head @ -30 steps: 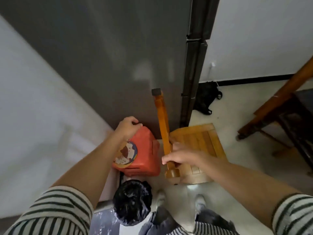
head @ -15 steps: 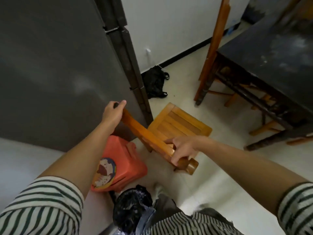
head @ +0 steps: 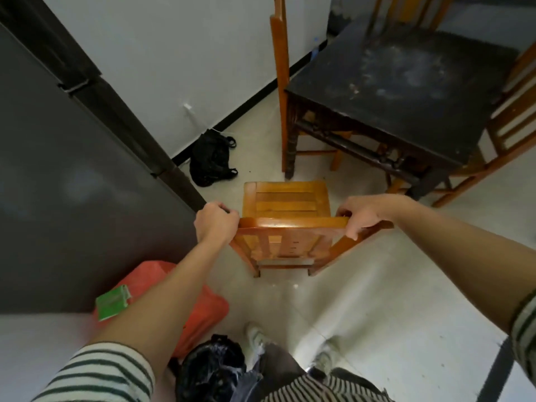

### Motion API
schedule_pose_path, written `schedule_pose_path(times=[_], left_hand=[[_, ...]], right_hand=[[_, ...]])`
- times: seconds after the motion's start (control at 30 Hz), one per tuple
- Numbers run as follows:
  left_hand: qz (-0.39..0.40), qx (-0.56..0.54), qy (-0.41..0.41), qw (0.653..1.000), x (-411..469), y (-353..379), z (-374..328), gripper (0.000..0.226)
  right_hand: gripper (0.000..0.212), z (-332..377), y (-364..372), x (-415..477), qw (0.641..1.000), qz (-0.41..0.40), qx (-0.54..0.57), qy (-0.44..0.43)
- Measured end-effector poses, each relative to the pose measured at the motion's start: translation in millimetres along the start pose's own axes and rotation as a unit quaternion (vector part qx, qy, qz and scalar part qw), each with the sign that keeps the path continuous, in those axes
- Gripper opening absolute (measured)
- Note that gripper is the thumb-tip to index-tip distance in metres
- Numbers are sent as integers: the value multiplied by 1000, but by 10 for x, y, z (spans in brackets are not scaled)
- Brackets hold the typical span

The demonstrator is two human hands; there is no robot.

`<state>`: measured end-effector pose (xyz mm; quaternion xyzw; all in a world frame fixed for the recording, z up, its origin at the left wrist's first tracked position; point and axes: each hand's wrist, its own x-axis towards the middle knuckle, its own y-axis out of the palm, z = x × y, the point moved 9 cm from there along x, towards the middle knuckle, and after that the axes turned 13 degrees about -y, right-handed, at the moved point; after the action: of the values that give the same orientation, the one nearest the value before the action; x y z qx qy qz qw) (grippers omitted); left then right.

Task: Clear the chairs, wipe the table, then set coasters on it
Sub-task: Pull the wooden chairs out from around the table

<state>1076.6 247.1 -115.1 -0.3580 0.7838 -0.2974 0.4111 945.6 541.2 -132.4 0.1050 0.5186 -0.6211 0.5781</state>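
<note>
Chair [head: 285, 203] stands on the floor near the table's [head: 406, 91] front-left leg, apart from it, with its back toward the person. Left hand [head: 216, 224] is curled tight round one end of the top rail [head: 290, 222]. Right hand [head: 362, 213] wraps the other end, thumb on the near side. It is solid slatted wood, so probably stiff, fairly heavy and smooth but not slippery. The two rail ends look the best hold, keeping it level and clear of the table.
</note>
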Motion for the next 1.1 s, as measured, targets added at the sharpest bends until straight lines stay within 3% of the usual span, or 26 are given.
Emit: schedule_pose_path(times=[0.17,0.37,0.67,0.9,1.1], left_hand=[[-8,50,74,996,-248,268,-707,9],[-10,98,160,982,-422,543,-1323,5],[29,80,143,986,69,728,-1927,5],[55,73,154,984,507,1042,-2513,13],[87,79,184,976,987,1220,-3017,13]], right_hand=[[63,-487,45,-183,998,-55,24,34],[42,-887,8,-313,979,-177,-92,49],[30,-1041,-583,-119,964,-225,-134,46],[30,-1330,-1179,81,961,-222,-123,106],[36,-1405,-1557,212,934,-287,-113,183]])
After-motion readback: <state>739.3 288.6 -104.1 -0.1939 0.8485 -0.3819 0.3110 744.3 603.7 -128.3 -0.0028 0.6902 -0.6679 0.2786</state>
